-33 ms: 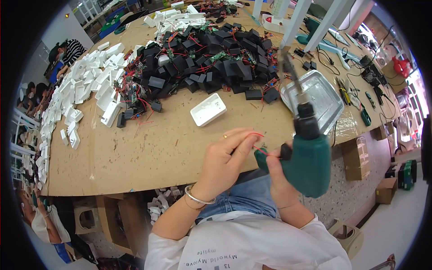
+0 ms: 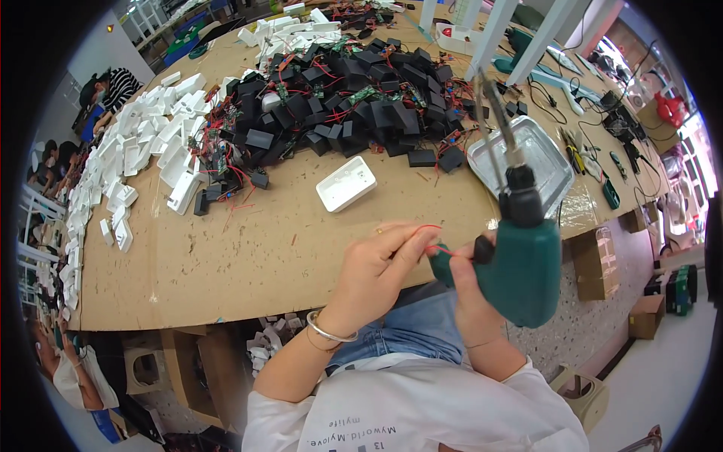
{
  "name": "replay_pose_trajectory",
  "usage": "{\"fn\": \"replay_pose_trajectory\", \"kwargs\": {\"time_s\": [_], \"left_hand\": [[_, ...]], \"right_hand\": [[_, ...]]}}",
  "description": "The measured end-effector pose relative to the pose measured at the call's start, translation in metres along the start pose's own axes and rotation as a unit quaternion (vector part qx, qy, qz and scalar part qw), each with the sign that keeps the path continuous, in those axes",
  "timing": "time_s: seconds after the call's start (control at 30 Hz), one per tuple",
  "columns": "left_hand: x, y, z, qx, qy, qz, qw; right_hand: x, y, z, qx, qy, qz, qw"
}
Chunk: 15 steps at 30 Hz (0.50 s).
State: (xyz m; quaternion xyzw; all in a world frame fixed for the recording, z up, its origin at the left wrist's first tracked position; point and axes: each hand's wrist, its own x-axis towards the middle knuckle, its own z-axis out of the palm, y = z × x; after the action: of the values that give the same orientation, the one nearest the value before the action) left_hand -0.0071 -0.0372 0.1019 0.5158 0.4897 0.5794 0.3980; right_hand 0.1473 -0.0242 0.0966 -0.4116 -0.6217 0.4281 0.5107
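Observation:
My left hand (image 2: 379, 264) is closed, pinching a thin red wire (image 2: 431, 226) between thumb and forefinger. Its loose end curves above the fingertips. My right hand (image 2: 473, 290) is wrapped round the handle of a green soldering gun (image 2: 523, 271), and its thumb also meets the red wire. The gun has a black collar and a long metal tip pointing away from me, over the edge of a metal tray (image 2: 559, 169). Beyond my left hand, a white plastic housing (image 2: 346, 184) lies open side up on the cardboard-covered table (image 2: 248, 264).
A heap of black boxes with red wires and circuit boards (image 2: 339, 105) fills the table's far middle. White housings (image 2: 166, 113) spread along the left. Pliers (image 2: 575, 154), cables and white posts (image 2: 493, 34) are on the right. Cardboard boxes (image 2: 595, 264) stand below; people sit at far left.
The soldering gun has shifted slightly to the right in my right hand. My left hand has barely moved and still pinches the red wire.

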Motion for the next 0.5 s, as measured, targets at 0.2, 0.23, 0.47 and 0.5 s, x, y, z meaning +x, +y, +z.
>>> {"fn": "replay_pose_trajectory", "kwargs": {"time_s": [0.2,0.23,0.47,0.5], "left_hand": [[-0.007,0.002,-0.001,-0.047,-0.082,-0.098,0.991],[-0.007,0.003,0.0,-0.04,-0.077,-0.104,0.991],[-0.005,0.011,-0.014,0.041,-0.097,-0.168,0.98],[-0.005,0.008,-0.014,0.102,-0.09,-0.085,0.987]], "right_hand": [[0.019,-0.004,0.0,0.028,0.022,0.013,0.999],[0.019,-0.003,0.0,0.028,0.023,0.013,0.999],[0.021,0.001,-0.001,0.038,0.047,0.042,0.997],[0.021,0.002,0.0,0.069,0.067,0.043,0.994]]}}
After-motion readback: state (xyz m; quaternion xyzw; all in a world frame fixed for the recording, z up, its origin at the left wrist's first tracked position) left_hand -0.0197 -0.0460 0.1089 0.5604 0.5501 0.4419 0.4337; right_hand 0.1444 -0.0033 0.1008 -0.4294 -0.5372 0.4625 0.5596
